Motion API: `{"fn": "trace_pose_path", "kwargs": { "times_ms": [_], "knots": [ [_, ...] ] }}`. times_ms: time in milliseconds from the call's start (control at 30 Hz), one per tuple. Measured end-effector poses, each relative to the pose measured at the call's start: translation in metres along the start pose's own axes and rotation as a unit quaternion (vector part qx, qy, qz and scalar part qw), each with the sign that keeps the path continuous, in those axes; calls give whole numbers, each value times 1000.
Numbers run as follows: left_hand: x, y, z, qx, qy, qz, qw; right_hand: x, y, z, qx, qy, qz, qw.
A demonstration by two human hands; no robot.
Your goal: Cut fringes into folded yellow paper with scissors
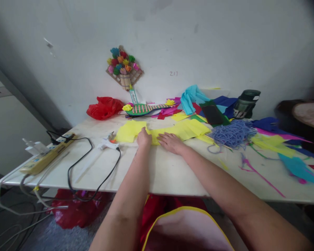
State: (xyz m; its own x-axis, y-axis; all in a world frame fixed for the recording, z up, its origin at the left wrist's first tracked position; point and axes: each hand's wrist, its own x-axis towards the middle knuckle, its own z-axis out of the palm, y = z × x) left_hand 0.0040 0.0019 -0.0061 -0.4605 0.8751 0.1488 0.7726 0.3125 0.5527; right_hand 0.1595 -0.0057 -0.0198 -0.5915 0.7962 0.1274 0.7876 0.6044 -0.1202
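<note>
From its left end beside the white glue gun [107, 143], yellow paper [172, 129] runs lengthwise across the bench [170, 174] before me, my left hand [143, 137] curled on it, whether pinching I cannot tell, my right hand [172, 143] slanting in palm-down, fingers [164, 137] extended and unclenched, the paper's right end pointing toward the blue yarn [232, 133].

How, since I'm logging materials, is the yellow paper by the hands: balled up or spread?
Spread: the yellow paper forms a long band reaching past left hand and right hand.
</note>
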Motion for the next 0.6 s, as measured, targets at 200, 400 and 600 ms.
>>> {"fn": "trace_pose_path", "kwargs": {
  "times_ms": [200,400,600],
  "knots": [
    [0,0,0,-8,6,8,1000,2,2,4,-7,1,-6,1000],
    [1,0,0,-11,23,15,1000,3,3,5,-6,-1,-8,1000],
    [-1,1,-2,-25,29,11,999,3,4,6,-2,-4,-10,1000]
  ]
}}
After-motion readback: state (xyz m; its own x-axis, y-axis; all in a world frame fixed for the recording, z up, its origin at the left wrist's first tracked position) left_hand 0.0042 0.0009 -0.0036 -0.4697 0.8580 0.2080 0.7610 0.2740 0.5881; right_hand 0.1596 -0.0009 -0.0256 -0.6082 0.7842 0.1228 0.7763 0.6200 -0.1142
